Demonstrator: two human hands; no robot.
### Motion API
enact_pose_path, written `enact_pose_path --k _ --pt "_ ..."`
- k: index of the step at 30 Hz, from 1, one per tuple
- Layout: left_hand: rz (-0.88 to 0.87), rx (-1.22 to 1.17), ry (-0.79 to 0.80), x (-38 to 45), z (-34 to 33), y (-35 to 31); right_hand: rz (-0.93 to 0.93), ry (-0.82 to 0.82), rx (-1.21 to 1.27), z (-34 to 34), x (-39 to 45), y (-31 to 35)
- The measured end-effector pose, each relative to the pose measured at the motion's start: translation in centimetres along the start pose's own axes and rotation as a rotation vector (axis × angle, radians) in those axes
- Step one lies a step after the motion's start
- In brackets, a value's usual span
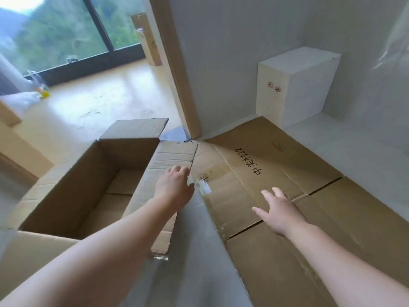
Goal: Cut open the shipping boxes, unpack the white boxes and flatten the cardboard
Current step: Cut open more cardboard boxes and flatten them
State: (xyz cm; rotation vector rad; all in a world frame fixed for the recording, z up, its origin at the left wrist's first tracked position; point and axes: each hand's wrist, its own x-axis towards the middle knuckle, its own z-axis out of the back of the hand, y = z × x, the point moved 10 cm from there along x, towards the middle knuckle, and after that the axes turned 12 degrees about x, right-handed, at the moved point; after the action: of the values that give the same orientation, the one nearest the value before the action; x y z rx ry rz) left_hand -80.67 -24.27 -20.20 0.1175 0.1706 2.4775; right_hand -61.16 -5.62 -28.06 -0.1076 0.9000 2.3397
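Observation:
An open brown shipping box (pixel 73 185) stands on the floor at the left, its inside bare and its flaps spread out. My left hand (pixel 174 185) rests on the outer edge of the box's right flap (pixel 170 160), fingers curled over that edge. A flattened cardboard box (pixel 287 196) with black writing lies on the floor at the right. My right hand (pixel 278 209) hovers over or lies on it with fingers spread and straight. White boxes (pixel 296 85) stand stacked against the wall at the back right.
A wooden door frame (pixel 177 69) rises between the box and the flat cardboard. Beyond it lie a pale floor, a large window (pixel 66 29) and a tall narrow carton (pixel 147 38). Grey floor (pixel 197 251) runs between the two cardboard pieces.

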Motion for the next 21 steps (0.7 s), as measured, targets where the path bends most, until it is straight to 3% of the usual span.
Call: enact_pose_path --k 7,13,16,21 --pt "0.54 -0.124 0.282 -5.6 -3.9 16.6 0.204 0.114 -0.034 -3.7 2.3 14.2" --pt "0.555 -0.275 0.527 -6.1 -11.4 19.1 0.279 0.175 -0.08 -6.9 3.5 17.3" --pt "0.558 -0.294 0.478 -6.0 -12.9 19.0 0.261 0.175 -0.088 -7.1 3.6 15.9" --pt "0.615 -0.22 0.181 -6.8 -9.8 20.3 0.195 0.191 -0.087 -6.5 3.2 12.2"
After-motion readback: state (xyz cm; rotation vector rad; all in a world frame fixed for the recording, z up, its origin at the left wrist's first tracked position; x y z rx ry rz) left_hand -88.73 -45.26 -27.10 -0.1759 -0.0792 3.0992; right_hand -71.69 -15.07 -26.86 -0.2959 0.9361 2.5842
